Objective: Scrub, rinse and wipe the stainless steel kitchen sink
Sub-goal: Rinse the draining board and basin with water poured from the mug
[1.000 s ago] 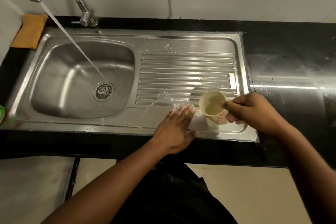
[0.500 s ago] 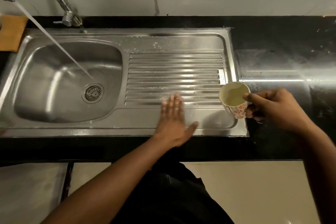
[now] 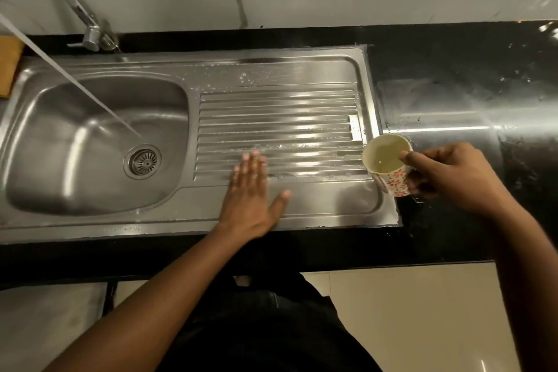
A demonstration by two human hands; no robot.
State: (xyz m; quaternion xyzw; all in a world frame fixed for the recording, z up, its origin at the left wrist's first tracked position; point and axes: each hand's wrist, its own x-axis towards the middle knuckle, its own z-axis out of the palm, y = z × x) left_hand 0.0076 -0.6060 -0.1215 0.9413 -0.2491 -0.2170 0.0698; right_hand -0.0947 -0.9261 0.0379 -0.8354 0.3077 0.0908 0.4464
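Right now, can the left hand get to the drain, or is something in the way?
Probably yes. The left hand lies flat on the drainboard, just right of the basin, and nothing stands between it and the drain; only the water stream falls nearby.

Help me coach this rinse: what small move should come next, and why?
Probably tip the cup, held by the right hand at the right edge of the drainboard, over the ribs. It seems to hold water, droplets dot the back strip, and the left hand lies flat on the ribs, ready to sweep water toward the basin.
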